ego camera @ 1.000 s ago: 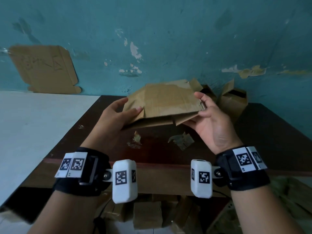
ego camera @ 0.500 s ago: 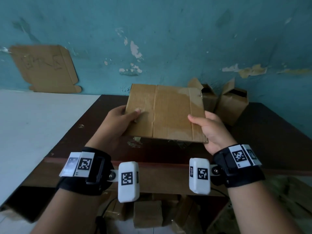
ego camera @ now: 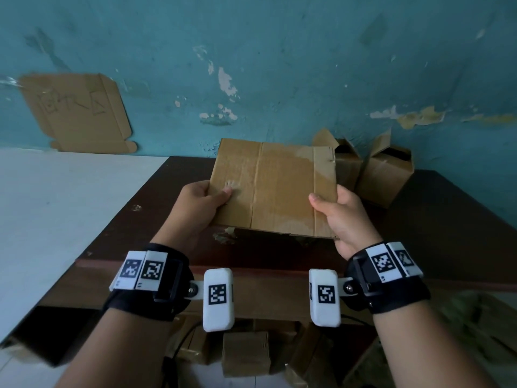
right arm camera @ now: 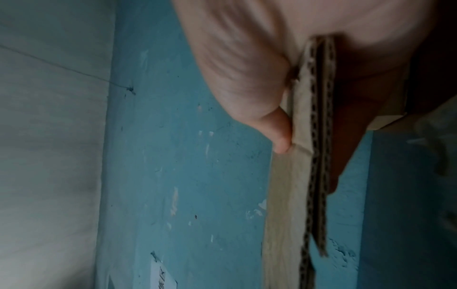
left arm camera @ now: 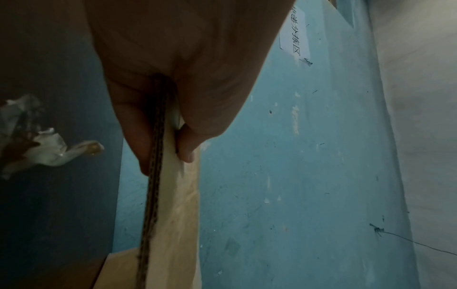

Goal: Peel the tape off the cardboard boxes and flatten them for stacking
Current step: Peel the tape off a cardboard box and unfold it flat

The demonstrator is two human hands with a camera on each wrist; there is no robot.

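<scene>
Both hands pinch a flattened box (ego camera: pixel 272 189) above the dark table (ego camera: pixel 436 219): left hand (ego camera: pixel 200 207) on its left edge, right hand (ego camera: pixel 345 217) on its right, face tilted up toward the camera, creases running away from the person. Wrist views show the doubled corrugated edges (right arm camera: pixel 319 136) and crumpled tape (left arm camera: pixel 37 140). Beyond the box, two open boxes (ego camera: pixel 383 175) stand against the peeling teal wall (ego camera: pixel 279 65).

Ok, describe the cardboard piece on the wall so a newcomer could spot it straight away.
Start at the teal wall behind the dark table. Look far left, just above the white surface: a flat cardboard sheet lies against the wall. Unlike the flattened box in the hands or the two open boxes, it bears hand-drawn characters.
</scene>
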